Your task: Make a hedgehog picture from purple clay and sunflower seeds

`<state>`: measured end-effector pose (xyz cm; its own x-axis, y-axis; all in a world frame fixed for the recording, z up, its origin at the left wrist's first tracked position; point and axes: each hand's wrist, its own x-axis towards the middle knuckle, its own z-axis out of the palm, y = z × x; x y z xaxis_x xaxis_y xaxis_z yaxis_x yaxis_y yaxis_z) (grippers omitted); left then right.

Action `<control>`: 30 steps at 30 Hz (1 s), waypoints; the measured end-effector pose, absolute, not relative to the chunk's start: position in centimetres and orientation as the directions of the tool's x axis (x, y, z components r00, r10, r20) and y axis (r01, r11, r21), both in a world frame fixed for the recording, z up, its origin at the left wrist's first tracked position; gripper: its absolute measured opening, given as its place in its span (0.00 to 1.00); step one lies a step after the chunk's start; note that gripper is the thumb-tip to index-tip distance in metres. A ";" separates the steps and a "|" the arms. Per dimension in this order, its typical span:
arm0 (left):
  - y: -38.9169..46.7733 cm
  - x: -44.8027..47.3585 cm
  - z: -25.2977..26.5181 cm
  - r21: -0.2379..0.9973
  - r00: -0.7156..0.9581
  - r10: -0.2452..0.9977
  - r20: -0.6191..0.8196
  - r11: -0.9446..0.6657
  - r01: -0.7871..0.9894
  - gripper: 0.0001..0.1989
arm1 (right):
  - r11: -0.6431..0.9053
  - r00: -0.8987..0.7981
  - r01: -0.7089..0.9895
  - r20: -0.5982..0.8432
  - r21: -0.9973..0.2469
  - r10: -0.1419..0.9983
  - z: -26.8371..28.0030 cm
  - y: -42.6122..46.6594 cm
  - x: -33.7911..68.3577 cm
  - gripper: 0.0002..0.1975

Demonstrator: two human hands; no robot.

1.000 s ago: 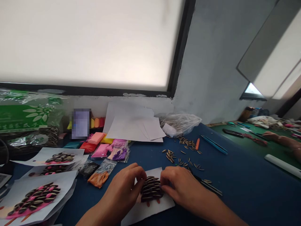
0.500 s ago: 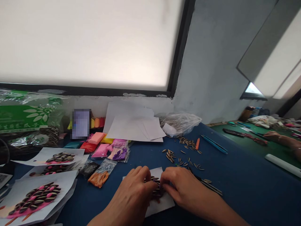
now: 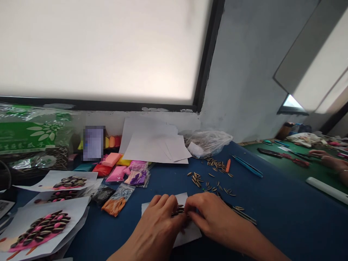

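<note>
A small white paper sheet (image 3: 191, 233) lies on the blue table under both of my hands. Dark striped sunflower seeds (image 3: 178, 209) are set on it, mostly covered by my fingers. My left hand (image 3: 162, 217) rests on the sheet's left part, fingers curled and thumb reaching in over the seeds. From the right, my right hand (image 3: 208, 212) bends its fingers and thumb together at the edge of the seeds. The fingertips of both hands nearly meet, and what they hold, if anything, is hidden. Loose sunflower seeds (image 3: 196, 179) lie just beyond.
Finished seed pictures (image 3: 40, 228) are stacked at left, near bagged orange clay (image 3: 114, 206) and several colored clay packs (image 3: 116, 174). White papers (image 3: 157, 145) lean by the wall. Blue tweezers (image 3: 247, 166) and an orange clay stick (image 3: 228, 165) lie right. Another person's hand (image 3: 320, 154) is at the far right.
My left hand has shifted slightly right, its thumb covering more of the seeds. My right hand stays almost in place. The other person's hand has moved a little.
</note>
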<state>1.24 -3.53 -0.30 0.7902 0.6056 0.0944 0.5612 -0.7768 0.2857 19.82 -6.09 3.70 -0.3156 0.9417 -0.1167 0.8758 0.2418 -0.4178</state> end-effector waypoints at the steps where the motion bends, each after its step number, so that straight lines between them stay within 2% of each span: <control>1: -3.5 1.2 -0.3 0.288 0.790 0.606 0.092 -0.776 0.562 0.07 | 0.224 -0.305 0.875 -0.129 -0.429 0.944 3.8 -6.1 19.8 0.11; 4: -3.4 1.1 -0.3 0.306 0.788 0.606 0.109 -0.775 0.553 0.07 | 0.177 -0.262 0.886 -0.147 -0.429 0.954 4.2 -6.0 19.9 0.08; 10: -3.3 1.1 -0.4 0.332 0.785 0.600 0.152 -0.779 0.531 0.08 | 0.154 -0.223 0.932 -0.184 -0.328 0.957 4.0 -5.9 19.7 0.05; 14: -2.9 0.3 -0.5 0.332 0.720 0.670 0.177 -0.730 0.598 0.10 | 0.172 -0.235 0.928 -0.162 -0.331 0.958 3.5 -6.1 19.5 0.04; 16: -2.5 -0.4 -0.8 0.384 0.670 0.713 0.208 -0.689 0.615 0.13 | 0.187 -0.246 0.925 -0.145 -0.331 0.958 3.3 -6.2 19.5 0.04; 18: -2.1 -1.1 -1.1 0.495 0.643 0.719 0.264 -0.673 0.549 0.20 | 0.189 -0.246 0.927 -0.144 -0.325 0.958 3.2 -6.4 19.6 0.05; 20: -1.9 -1.4 -1.3 0.572 0.660 0.716 0.225 -0.646 0.506 0.32 | 0.177 -0.235 0.929 -0.148 -0.324 0.961 3.2 -6.6 19.8 0.06; 22: -1.9 -1.4 -1.2 0.603 0.702 0.702 0.121 -0.614 0.509 0.41 | 0.159 -0.216 0.929 -0.142 -0.333 0.966 3.1 -6.9 19.9 0.06; 25: -2.0 -1.0 -1.1 0.601 0.725 0.688 0.041 -0.597 0.532 0.44 | 0.150 -0.206 0.923 -0.128 -0.353 0.970 2.9 -7.2 19.8 0.06; 30: -2.0 -0.8 -2.2 0.572 0.706 0.695 0.139 -0.638 0.516 0.40 | 0.142 -0.202 0.926 -0.141 -0.350 0.969 2.3 -7.3 19.7 0.05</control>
<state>-0.78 -2.01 -2.19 0.7058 0.6947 0.1388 0.5157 -0.6382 0.5717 19.67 -7.33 2.31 -0.2019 0.9692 -0.1412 0.9259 0.1419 -0.3501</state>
